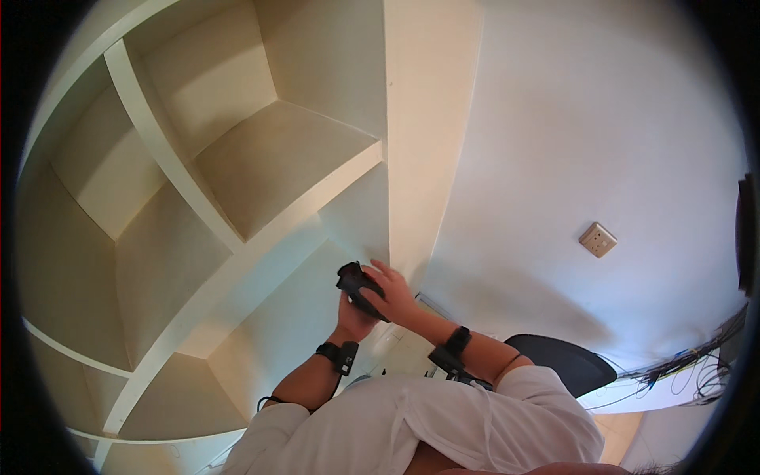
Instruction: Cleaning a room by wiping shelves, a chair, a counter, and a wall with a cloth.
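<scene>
In front of my body, both hands are together on a black handheld device (360, 290) with a dark flared end and a hint of red; its exact kind is hard to make out. My left hand (354, 321) grips it from below and behind, partly hidden by the device. Over its right side lies my right hand (397, 298), the thumb across the device and the other fingers curled along the far side. Each wrist wears a black strap with a small black box.
A cream shelf unit (309, 207) with deep square compartments stands on the left. The white wall at right carries a socket (598, 240). A black chair back (566, 364) is beside my right elbow, with tangled cables (689, 368) farther right.
</scene>
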Demonstrator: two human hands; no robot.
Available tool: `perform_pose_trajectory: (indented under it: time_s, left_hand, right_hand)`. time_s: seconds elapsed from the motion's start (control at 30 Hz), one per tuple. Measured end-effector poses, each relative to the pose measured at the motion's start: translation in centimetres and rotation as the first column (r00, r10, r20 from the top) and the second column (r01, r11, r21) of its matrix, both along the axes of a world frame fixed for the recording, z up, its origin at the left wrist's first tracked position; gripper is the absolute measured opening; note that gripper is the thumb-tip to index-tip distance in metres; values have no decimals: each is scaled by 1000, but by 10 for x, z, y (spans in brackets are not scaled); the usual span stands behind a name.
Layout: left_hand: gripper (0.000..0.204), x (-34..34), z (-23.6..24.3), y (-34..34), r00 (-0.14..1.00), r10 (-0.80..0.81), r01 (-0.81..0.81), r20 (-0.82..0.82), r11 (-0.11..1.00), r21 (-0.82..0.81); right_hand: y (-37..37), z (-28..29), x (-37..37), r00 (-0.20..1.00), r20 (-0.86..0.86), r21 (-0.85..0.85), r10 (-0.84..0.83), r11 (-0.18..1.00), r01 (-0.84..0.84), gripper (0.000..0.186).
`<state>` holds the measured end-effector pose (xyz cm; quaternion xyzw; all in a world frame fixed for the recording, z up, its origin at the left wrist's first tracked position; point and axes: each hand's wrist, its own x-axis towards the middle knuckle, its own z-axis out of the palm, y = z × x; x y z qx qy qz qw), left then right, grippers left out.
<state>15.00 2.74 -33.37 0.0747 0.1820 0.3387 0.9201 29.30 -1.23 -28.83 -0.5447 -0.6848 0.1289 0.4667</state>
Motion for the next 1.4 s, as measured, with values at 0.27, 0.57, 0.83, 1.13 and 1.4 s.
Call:
perform_pose_trajectory:
  time_s: [0.27,0.57,0.83,1.13,1.4]
  left_hand:
    - [46,9,73,129,866,499,-405,-39,744,531]
    - [46,138,28,131,699,708,-320,100,185,929]
    - [53,93,-141,121,845,105,-67,-524,994,91]
    - [58,72,-2,202,834,455,-237,-313,807,541]
    - [66,49,32,231,511,775,-145,-372,504,851]
  right_hand:
    - [48,156,73,955,-83,550,-286,785,284,57]
    - [128,165,55,881,-174,674,-440,598,433,61]
    - [138,146,69,918,-26,743,-395,606,282,53]
    - [144,124,72,943,-1,763,-334,609,217,46]
    - [144,124,70,952,58,769,-301,621,150,42]
